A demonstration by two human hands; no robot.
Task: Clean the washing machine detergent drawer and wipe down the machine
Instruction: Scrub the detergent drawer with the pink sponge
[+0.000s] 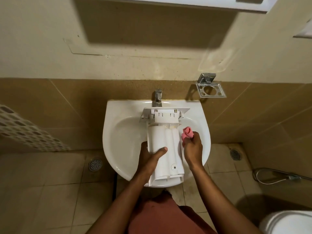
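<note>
The drawer (166,142) lies bottom-up over the sink (110,132), front panel just under the tap (157,97), near end past the rim. The left hand (150,155) clasps its left side, thumb across the top; the right hand (193,149) bunches a pink cloth (187,132) against its right edge. If the plastic is wet, that one-sided hold could slip — the drawer knocking the sink or dropping to the floor (59,183).

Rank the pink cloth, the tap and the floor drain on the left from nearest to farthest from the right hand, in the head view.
1. Pink cloth: gripped by the right hand itself.
2. Tap: by the wall, up and left of the hand.
3. Floor drain: low down, far left.
</note>
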